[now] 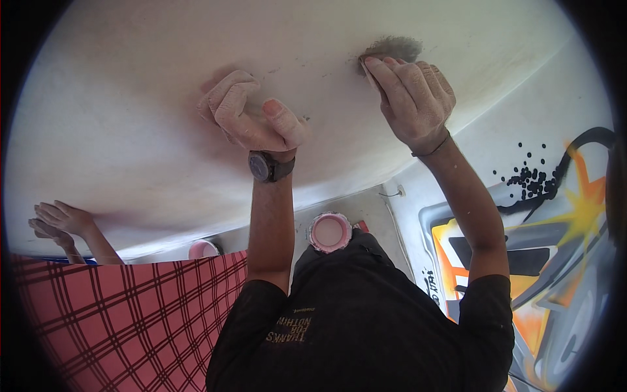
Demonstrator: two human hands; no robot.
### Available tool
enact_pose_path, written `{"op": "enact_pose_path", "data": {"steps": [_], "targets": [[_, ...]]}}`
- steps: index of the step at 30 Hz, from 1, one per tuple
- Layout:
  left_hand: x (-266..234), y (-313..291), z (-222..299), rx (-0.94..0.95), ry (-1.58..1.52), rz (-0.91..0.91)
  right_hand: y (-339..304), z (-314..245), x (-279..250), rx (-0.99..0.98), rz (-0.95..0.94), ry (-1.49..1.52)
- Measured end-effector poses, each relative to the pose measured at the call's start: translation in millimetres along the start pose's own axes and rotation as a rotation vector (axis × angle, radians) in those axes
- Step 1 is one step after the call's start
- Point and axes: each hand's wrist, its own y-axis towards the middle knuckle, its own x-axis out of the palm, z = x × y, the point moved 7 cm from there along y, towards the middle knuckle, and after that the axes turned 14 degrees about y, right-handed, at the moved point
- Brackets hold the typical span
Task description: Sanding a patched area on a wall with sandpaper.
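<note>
Before me spreads a pale plastered wall (163, 130) with faint grey marks. My right hand (418, 101), dusty white, pinches a thin folded piece that looks like sandpaper (370, 77) against it. A dark grey smudge (395, 47) lies on the wall just above those fingertips. Left of it, my left hand (251, 114) is near the wall, also coated in white dust. Its fingers are loosely curled and its thumb stands apart, with nothing visible in it. Whether its knuckles touch the wall, I cannot tell. A dark watch (262, 167) is on that wrist.
At my left, a co-worker's hands (68, 219) are by the same wall, beside red plaid cloth (130, 313). Below me stands a paint-smeared bucket (328, 232) of pale pink content; another pink container (204, 249) is farther left. Spray-painted artwork (535, 242) covers the right wall.
</note>
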Motion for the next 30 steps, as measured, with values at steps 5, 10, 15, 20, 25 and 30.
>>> {"op": "enact_pose_path", "data": {"steps": [5, 10, 15, 20, 25, 30], "targets": [[1, -4, 4, 0.005, -0.003, -0.001, -9, -1, -3, 0.041, 0.034, -0.014], [5, -8, 9, -0.013, -0.033, 0.018, 1, 4, -10, 0.061, 0.031, -0.003], [7, -13, 9, -0.071, -0.080, 0.048, -7, 11, -10, 0.041, 0.027, -0.003], [6, -16, 8, -0.068, -0.081, 0.076, -13, 7, -9, 0.077, 0.008, -0.030], [8, -12, 11, -0.012, -0.049, -0.012, -9, 10, -10, 0.065, 0.054, -0.028], [4, -9, 14, 0.021, -0.027, -0.029, -4, 10, -15, 0.067, 0.025, -0.019]]}}
